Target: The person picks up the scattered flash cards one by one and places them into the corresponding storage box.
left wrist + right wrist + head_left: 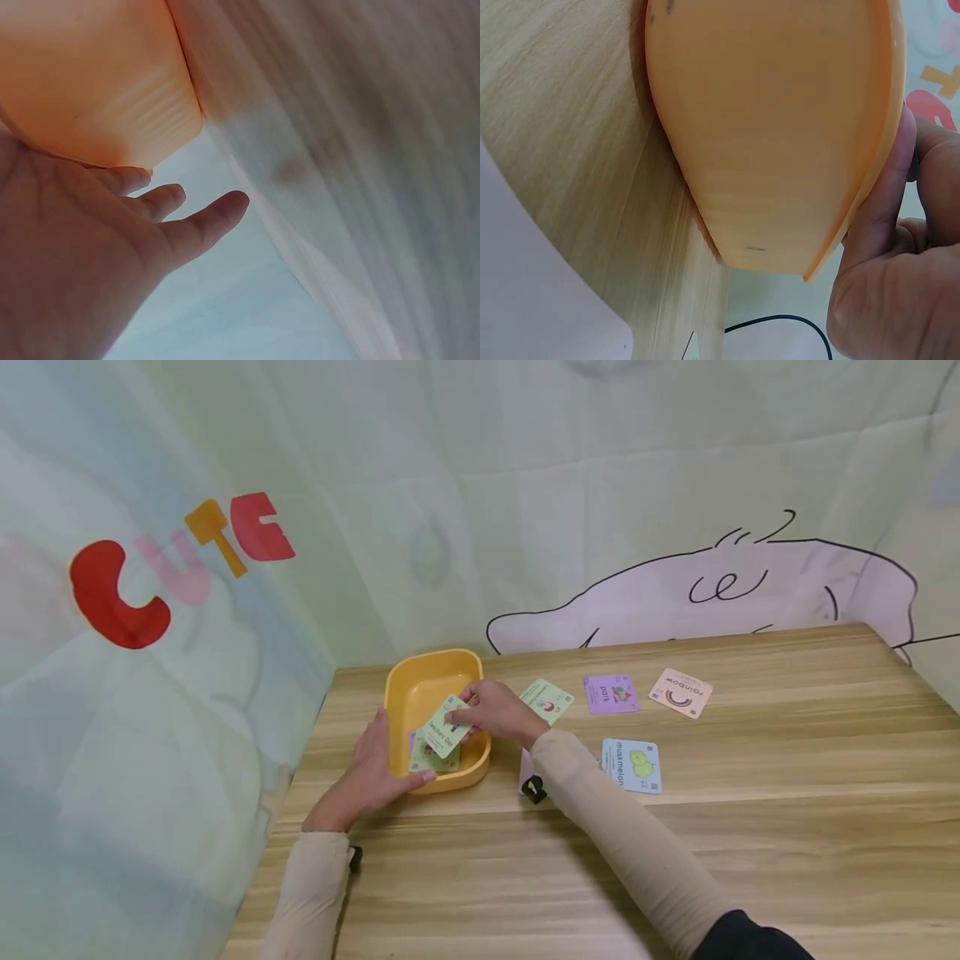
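Over the yellow tray, my right hand pinches a green picture card reading "Teachers' Day" between thumb and fingers. Beneath it in the tray lie another green card and a sliver of a purple card. My left hand rests against the tray's left side and near corner, the thumb by the front rim. In the left wrist view, the left hand's fingers stretch out beside the tray wall. The right wrist view shows the right hand at the tray's rim, its card mostly hidden.
Right of the tray lie a green card, a purple "park" card, a pink "rainbow" card and a blue "muskmelon" card. Another pink card is partly under the right wrist. Printed curtains hang behind the wooden table.
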Available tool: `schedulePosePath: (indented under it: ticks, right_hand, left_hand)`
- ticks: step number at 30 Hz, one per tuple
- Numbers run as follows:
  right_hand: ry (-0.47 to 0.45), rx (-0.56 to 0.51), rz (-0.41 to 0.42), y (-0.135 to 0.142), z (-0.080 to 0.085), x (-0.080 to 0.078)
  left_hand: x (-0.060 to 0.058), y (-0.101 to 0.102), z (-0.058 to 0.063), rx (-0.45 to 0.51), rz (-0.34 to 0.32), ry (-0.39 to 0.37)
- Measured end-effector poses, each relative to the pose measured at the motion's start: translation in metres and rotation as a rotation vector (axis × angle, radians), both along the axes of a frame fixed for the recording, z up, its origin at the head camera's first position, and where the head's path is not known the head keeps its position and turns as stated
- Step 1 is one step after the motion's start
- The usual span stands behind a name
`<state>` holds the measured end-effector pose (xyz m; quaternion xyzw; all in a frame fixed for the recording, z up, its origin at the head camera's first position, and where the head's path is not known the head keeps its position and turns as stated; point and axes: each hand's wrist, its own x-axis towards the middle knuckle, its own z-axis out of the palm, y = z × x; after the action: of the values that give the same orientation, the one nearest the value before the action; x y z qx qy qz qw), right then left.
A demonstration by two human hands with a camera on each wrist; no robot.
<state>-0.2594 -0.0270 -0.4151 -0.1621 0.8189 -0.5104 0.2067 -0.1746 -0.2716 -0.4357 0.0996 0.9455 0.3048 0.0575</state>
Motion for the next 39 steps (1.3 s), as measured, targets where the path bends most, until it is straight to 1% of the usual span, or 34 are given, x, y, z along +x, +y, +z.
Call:
schedulePosePath:
  ticks: [3, 12, 22, 26, 32, 39]
  right_hand:
    - [0.008, 0.001, -0.001, 0.0002, 0.0005, 0.0000]
    - [-0.014, -0.012, -0.006, -0.0007, -0.0009, 0.0001]
    - [-0.026, -0.024, -0.008, -0.0014, -0.0014, 0.0008]
    - [-0.025, -0.018, -0.003, -0.0025, -0.0024, 0.0010]
    - [0.005, -0.005, -0.007, -0.0017, -0.0023, 0.0012]
    - [-0.016, -0.022, -0.005, -0.0012, -0.0021, -0.0002]
  left_hand:
    - [-0.0003, 0.0007, 0.0005, 0.000, -0.001, 0.000]
    - [-0.0008, 0.0010, -0.0013, -0.007, -0.005, 0.012]
    - [-0.0001, 0.0003, -0.0025, -0.002, 0.004, 0.002]
    - [0.0007, -0.0005, -0.0024, -0.004, 0.008, 0.001]
    - [0.0002, -0.0004, -0.0023, 0.009, -0.002, 0.019]
    - [-0.0002, 0.0011, 0.0003, 0.009, -0.005, 0.017]
